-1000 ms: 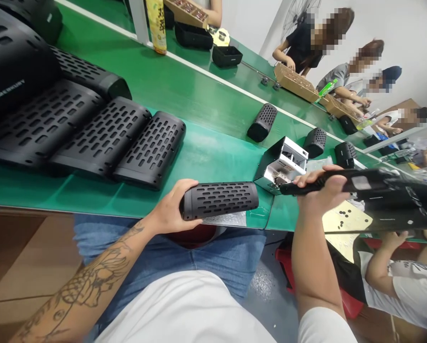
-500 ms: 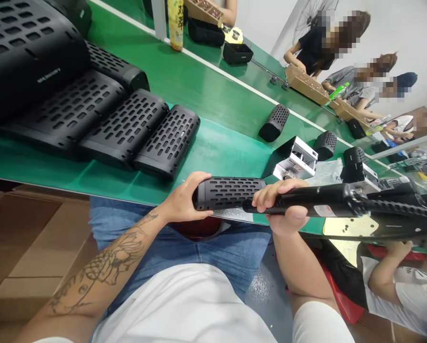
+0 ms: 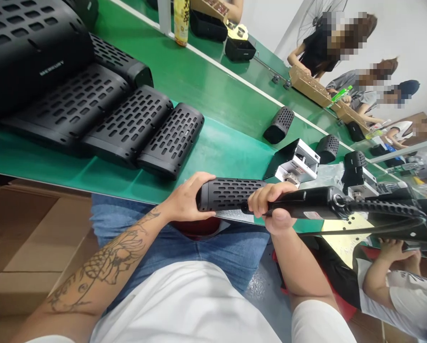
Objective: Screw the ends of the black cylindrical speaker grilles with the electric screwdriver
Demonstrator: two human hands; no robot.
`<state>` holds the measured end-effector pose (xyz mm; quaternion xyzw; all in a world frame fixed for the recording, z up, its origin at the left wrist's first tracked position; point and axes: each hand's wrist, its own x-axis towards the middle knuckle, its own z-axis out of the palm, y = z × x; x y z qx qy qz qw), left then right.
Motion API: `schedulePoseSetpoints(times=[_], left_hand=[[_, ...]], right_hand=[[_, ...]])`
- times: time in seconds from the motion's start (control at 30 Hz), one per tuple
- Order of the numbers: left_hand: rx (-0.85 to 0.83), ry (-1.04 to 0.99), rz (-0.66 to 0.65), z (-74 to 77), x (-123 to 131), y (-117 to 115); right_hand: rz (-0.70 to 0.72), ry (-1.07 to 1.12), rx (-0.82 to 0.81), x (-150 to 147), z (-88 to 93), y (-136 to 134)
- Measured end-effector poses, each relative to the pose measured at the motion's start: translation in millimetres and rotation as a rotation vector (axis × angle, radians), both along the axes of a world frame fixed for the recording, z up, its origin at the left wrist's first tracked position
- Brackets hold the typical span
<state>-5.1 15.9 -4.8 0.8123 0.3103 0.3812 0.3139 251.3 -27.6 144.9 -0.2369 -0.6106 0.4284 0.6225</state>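
Observation:
My left hand (image 3: 187, 197) is wrapped round the left end of a black speaker housing (image 3: 231, 193) with slotted holes, which lies at the table's front edge. Fingers curled around its body, my right hand (image 3: 272, 204) grips a black electric screwdriver (image 3: 315, 202) with a cord trailing right. The screwdriver lies nearly level, its front end at the housing's right side. Whether the tip touches the housing is hidden by my fingers. Several similar slotted speakers (image 3: 127, 125) are lined up and stacked at the left.
A silver and black screw feeder (image 3: 294, 164) stands behind my right hand. Farther back are a single speaker (image 3: 279, 125) and a yellow bottle (image 3: 181, 21). At the right, a co-worker's arm (image 3: 381, 271) is close by. The green table (image 3: 231, 138) ends just before my lap.
The screwdriver and my right hand have shifted slightly left, and the tool's rear has dipped a little. My left hand keeps its hold on the housing. The view has shifted slightly.

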Motion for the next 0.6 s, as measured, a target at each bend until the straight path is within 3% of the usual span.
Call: schedulePoseSetpoints(times=[0.2,0.3,0.37,0.5,0.6], left_hand=[[0.036,-0.018,-0.012,-1.4,-2,2],[0.068,-0.024,0.005,-3.9,-3,3],[0.095,-0.021,0.013,-5.2,-3,3],[0.128,-0.025,0.015,-5.7,-1,3],[0.127,-0.023,0.029,-6.8,1,3]], right_hand=[[0.02,0.004,0.022,-8,-6.1,-6],[-0.055,-0.001,0.009,3,1.2,-9],[-0.23,0.038,0.025,27,10.8,-2],[-0.857,0.022,0.12,103,22.3,33],[-1.052,-0.066,0.113,151,10.3,59]])
